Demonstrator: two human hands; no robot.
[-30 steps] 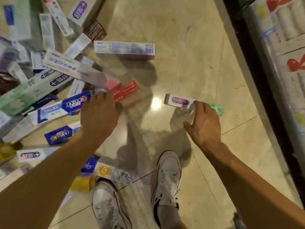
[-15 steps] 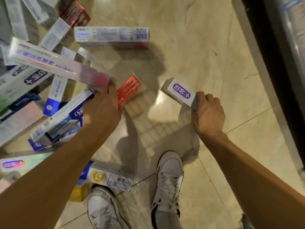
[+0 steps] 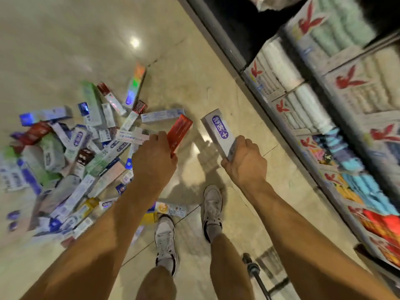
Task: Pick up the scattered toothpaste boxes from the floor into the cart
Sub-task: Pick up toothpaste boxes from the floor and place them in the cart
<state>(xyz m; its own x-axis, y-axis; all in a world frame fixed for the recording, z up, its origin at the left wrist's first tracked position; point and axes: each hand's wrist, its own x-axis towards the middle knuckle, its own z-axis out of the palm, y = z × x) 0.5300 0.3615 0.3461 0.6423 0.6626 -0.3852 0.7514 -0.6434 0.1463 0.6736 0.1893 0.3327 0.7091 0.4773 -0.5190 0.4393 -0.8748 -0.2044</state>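
Left hand (image 3: 154,158) gripping, right hand (image 3: 245,164) gripping

This is a shop aisle, a supermarket by the look of it. A long run of shelving (image 3: 216,33) lines the right side, packed tight with wrapped multipacks of paper rolls (image 3: 281,61) that all bear the same red logo, and with brighter blue and orange packs (image 3: 372,204) further along. The floor (image 3: 75,40) is glossy beige tile with a light glaring off it. Toothpaste boxes (image 3: 71,152) of many brands lie heaped on it.
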